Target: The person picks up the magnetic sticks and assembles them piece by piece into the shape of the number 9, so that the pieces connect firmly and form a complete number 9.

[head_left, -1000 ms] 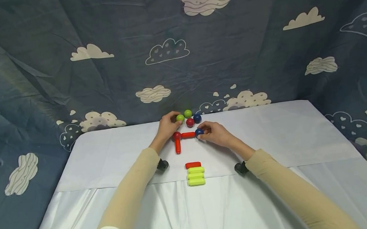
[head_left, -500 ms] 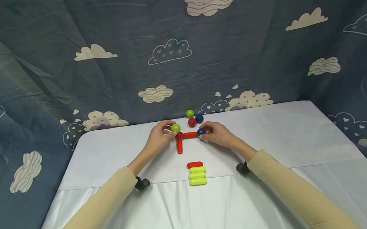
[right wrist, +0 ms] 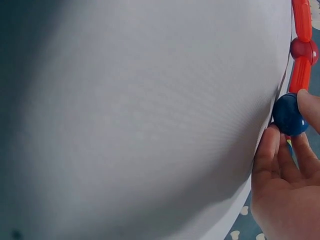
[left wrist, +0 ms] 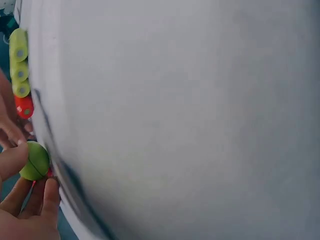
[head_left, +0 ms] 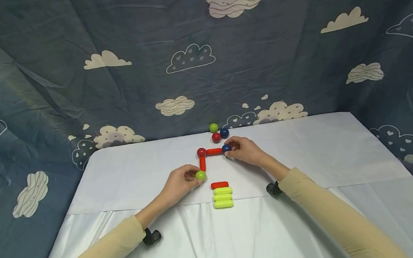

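Note:
My left hand (head_left: 180, 182) pinches a green ball (head_left: 200, 176) between thumb and fingers, right at the near end of an upright-pointing red rod (head_left: 202, 163). That rod meets a red ball (head_left: 201, 152), from which a second red rod (head_left: 214, 152) runs right to a blue ball (head_left: 226, 150). Together they form a corner lying on the white table. My right hand (head_left: 245, 150) pinches the blue ball; the right wrist view shows the thumb over the blue ball (right wrist: 290, 114) with fingers below. In the left wrist view the green ball (left wrist: 35, 161) sits between thumb and fingers.
Behind the corner lie a loose red ball (head_left: 216, 137), another blue ball (head_left: 224, 133) and another green ball (head_left: 214, 127). Nearer me, a loose red rod (head_left: 219, 185) and several yellow-green rods (head_left: 223, 197) lie in a stack of rows. Dark cloud-printed cloth (head_left: 147, 85) hangs behind the table.
My left hand has brought the green ball from the group at the back, past the red ball, toward me to the near rod's end. My right hand keeps its hold on the blue ball.

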`<state>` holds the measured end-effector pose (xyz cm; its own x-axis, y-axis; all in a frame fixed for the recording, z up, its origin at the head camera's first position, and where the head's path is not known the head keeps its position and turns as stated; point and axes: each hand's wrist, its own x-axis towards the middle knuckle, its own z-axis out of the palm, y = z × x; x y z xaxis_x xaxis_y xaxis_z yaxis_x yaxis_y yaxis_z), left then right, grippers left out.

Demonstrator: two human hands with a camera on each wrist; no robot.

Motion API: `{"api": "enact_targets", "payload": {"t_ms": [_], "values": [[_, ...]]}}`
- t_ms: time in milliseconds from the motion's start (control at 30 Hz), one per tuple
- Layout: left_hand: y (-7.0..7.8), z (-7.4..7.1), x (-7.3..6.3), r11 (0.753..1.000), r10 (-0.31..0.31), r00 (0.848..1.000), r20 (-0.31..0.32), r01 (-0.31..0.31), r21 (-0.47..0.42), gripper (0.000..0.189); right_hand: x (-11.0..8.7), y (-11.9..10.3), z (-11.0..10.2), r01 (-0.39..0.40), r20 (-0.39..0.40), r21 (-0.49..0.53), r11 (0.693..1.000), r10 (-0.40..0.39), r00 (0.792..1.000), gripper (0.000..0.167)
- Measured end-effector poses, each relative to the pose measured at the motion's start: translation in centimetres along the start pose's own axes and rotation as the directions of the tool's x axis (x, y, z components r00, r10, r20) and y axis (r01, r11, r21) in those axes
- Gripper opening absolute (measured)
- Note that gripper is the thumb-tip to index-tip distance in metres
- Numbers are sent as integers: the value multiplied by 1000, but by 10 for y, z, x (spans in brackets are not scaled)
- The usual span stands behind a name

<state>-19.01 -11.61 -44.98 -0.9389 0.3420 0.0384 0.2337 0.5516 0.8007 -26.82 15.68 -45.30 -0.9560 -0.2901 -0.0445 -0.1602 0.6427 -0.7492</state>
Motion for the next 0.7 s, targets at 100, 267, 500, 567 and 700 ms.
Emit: {"api": "enact_targets", "payload": {"t_ms": [100,267,500,567,700], "values": [[-2,3,0,1000,7,1000,-9,-7,19,33,0,0,0,11,5,1,1000,-11,1000,40],[-3,5,1,1000,-8,1000,-12,8,3,33,1,-5,0,52,-25,-66,996,-54,998,39],[-6,6,0,999,-28,1000,-14,27,-29,34,10,-34,4,184,-40,-112,977,-189,981,33],[-6,6,-1,999,-34,999,-18,33,-34,34,15,-42,7,214,3,-97,972,-214,977,34],[-6,6,0,998,-38,999,-25,37,-56,34,24,-53,16,242,90,-100,965,-234,968,36]]}}
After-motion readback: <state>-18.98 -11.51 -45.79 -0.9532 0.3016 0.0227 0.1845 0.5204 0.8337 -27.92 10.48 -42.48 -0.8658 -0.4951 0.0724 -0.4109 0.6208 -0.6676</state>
